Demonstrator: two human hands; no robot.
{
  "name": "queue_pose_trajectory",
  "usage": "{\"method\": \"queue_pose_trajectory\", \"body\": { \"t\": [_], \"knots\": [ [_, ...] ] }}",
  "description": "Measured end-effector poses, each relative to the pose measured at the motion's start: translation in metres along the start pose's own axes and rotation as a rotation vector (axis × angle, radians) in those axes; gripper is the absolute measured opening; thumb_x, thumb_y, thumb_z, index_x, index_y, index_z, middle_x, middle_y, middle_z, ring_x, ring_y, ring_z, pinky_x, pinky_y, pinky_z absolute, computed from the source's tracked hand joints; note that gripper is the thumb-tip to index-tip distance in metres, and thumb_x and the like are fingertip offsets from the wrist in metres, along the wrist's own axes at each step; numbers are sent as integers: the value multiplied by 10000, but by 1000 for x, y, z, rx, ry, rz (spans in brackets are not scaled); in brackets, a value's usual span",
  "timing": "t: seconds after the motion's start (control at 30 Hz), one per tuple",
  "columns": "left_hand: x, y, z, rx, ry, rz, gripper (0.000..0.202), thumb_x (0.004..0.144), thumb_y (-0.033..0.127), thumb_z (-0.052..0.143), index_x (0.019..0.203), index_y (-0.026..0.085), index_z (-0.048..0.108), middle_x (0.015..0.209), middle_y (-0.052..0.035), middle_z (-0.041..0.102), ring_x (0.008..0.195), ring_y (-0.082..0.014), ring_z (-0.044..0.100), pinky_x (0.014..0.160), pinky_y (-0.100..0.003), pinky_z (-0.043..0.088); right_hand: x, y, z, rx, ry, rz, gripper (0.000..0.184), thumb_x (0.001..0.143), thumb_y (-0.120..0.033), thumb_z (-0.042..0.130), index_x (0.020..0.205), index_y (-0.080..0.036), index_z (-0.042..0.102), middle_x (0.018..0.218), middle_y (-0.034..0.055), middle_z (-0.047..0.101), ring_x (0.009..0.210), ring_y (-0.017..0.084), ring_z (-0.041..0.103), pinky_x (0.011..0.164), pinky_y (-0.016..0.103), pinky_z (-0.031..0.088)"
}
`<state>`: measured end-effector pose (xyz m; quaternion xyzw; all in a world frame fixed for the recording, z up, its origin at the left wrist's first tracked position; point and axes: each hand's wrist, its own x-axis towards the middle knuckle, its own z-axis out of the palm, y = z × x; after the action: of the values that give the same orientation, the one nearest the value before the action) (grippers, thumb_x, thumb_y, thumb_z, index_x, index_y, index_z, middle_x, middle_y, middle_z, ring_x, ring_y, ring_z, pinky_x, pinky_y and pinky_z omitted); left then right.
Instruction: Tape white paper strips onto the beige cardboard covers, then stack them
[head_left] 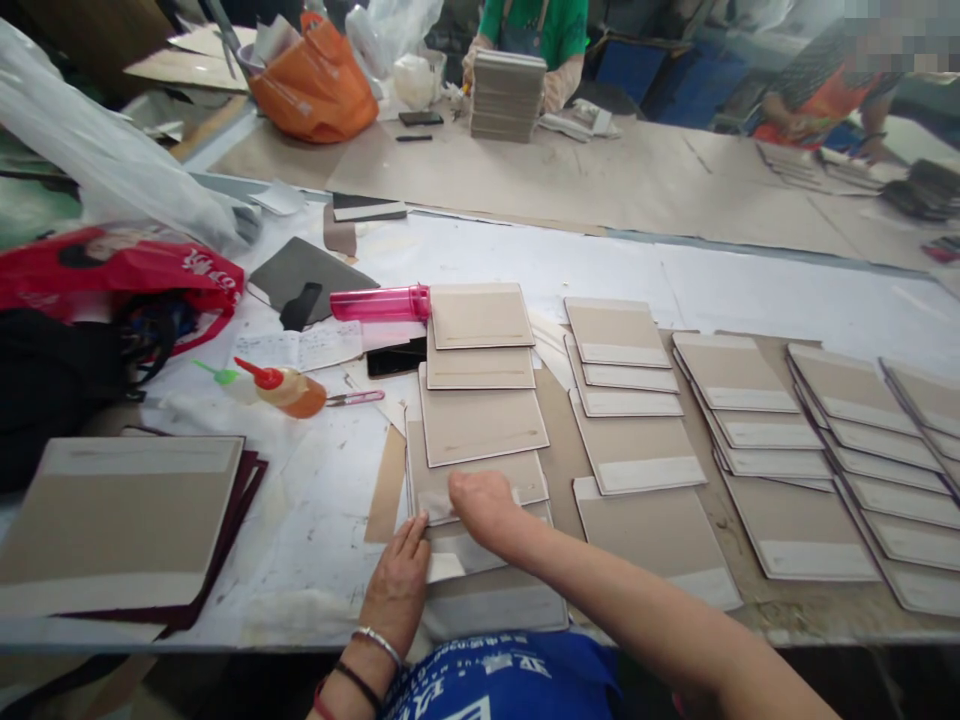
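Below the pink bottle, the right hand, its grip unclear, curls onto a white strip on a stiff, light greyboard cover, best held by its edges, while the left hand lies flat, fingers open, holding nothing.

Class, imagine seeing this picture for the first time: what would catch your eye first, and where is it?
Rows of overlapping beige card covers fill the right of the white table, with the right hand resting on one at the near end. A pink plastic bottle lies beyond them, and a red bag sits far left.

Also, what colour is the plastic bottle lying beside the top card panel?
The plastic bottle is translucent bright pink; it shows best in the head view.
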<state>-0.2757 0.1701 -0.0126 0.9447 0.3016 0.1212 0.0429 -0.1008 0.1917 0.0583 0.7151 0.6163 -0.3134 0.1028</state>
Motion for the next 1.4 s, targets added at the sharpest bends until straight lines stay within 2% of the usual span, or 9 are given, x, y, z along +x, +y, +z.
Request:
{"method": "queue_pose_trajectory", "body": {
  "t": [0.1,0.2,0.33,0.63,0.87,1.03,1.27,1.33,1.4],
  "knots": [
    [0,-1,0,1,0,-5,382,738,-75,292,719,117,622,1133,-123,607,1016,-235,587,838,-351,542,-16,44,-6,13,16,80,216,766,-341,633,883,-159,639,896,128,673,882,282,619,664,310,450],
    [-1,-2,0,-6,11,1,380,734,-72,291,718,124,618,1120,-122,613,1013,-232,588,835,-347,544,-26,88,-9,47,4,152,188,798,-361,573,772,-185,631,837,79,677,811,238,625,579,265,390],
    [-2,-4,0,-6,24,20,401,701,-91,279,723,134,610,1115,-112,617,1029,-221,579,846,-337,539,-30,113,-2,84,37,200,195,823,-356,527,786,-184,611,871,56,665,820,198,611,559,248,337],
    [2,-3,-6,-3,40,63,365,713,-75,276,671,133,573,1080,-139,626,990,-252,592,809,-365,558,-31,109,17,64,118,250,212,832,-377,531,870,-179,596,962,78,642,897,254,600,633,288,392],
    [1,-3,-5,-8,26,45,374,697,-83,270,688,140,570,1094,-115,622,1015,-225,581,840,-343,547,-33,106,21,9,145,239,211,847,-373,529,924,-184,580,969,77,629,902,243,597,674,294,427],
    [2,-4,-6,-4,35,75,367,723,-66,263,675,136,566,1078,-136,627,988,-248,592,802,-366,560,-36,101,24,-24,182,245,188,852,-341,534,926,-171,567,955,88,611,881,226,590,673,281,432],
    [1,-6,-5,17,47,73,360,751,-46,278,681,142,578,1082,-122,629,997,-226,592,822,-333,549,-49,83,33,-115,354,376,249,844,-323,548,994,-124,548,997,136,577,936,261,539,754,350,465],
    [1,-6,-3,10,51,81,356,758,-34,280,689,136,585,1079,-135,628,995,-235,593,814,-344,552,-53,71,48,-95,385,217,382,855,-353,528,1143,-103,511,1160,157,539,1086,276,480,890,390,433],
    [0,-7,-1,12,58,87,364,755,-32,275,690,137,591,1067,-134,633,987,-233,597,807,-343,553,-57,61,68,-51,389,-87,590,855,-455,498,1296,-78,397,1340,157,412,1257,265,331,1045,393,317]
  ]
}}
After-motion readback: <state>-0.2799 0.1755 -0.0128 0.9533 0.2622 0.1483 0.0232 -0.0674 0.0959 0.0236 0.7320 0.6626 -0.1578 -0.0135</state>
